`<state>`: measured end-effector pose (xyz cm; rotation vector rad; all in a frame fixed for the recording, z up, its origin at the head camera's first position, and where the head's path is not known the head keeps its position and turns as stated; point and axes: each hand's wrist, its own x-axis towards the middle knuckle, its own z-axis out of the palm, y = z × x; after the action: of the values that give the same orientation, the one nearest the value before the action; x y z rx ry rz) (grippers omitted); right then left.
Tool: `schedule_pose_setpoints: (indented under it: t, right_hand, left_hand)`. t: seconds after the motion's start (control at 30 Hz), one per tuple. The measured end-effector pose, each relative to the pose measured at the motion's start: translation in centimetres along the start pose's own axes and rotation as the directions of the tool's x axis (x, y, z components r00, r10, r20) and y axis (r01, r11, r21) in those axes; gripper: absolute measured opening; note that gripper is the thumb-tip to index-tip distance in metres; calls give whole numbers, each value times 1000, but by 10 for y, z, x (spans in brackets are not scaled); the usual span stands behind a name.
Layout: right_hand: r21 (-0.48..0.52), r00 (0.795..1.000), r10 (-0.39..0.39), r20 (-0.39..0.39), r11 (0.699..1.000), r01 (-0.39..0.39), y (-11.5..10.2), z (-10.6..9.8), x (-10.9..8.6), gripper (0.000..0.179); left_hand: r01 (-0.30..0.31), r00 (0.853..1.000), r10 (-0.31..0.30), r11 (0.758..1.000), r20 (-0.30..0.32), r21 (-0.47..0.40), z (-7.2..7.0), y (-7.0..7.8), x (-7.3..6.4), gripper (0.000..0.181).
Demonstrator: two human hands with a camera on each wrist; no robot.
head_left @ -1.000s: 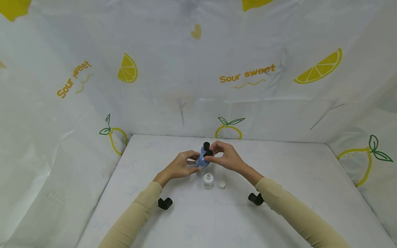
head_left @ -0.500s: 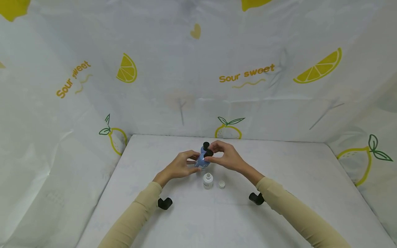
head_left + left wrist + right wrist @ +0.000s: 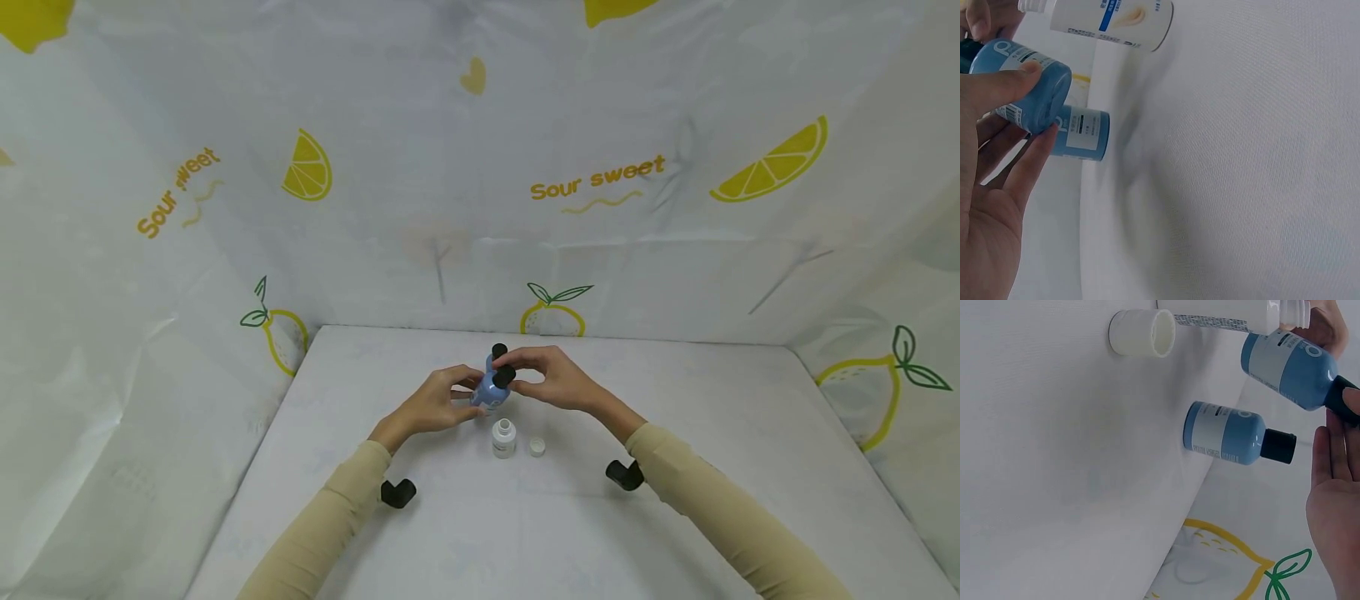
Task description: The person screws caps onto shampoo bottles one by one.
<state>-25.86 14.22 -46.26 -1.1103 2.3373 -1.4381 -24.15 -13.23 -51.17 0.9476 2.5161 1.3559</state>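
Observation:
My left hand [image 3: 438,400] grips a small blue bottle [image 3: 489,395] with a white label, thumb on one side and fingers on the other; it is tilted, lifted off the table. At the bottle's black cap [image 3: 504,377] is my right hand [image 3: 558,379], its thumb and fingertips about the cap, which sits on the neck. A second blue bottle [image 3: 1229,434], black-capped, stands upright just behind. In front stands a white bottle [image 3: 504,442], its neck uncapped. Beside it on the table lies a white cap [image 3: 537,447], hollow side showing in the right wrist view.
The white table [image 3: 480,533] backs onto a hanging sheet [image 3: 420,250] printed with lemons. Black angled pieces, a left one [image 3: 399,493] and a right one [image 3: 624,476], show beside the forearms.
My right hand has shifted slightly and turned about the black cap, its index finger now reaching over it. My left hand and the blue bottle have stayed nearly still.

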Motion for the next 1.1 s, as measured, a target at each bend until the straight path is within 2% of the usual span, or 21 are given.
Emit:
schedule_pose_setpoints:
  t: [0.4,0.87,1.1]
  right_hand:
    - [-5,1000,-20,-4,1000,20,5,0,-1,40]
    - [10,999,34,-6,999,-33,2,2,-2,41]
    - [2,999,37,-11,999,-37,3,2,-3,41]
  left_hand:
    - [9,1000,-9,1000,2,19,-1,-3,0,53]
    - [17,1000,-17,1000,9,8,2,-4,2,53]
    - [-1,1000,1,1000,5,3,5,-7,3,54]
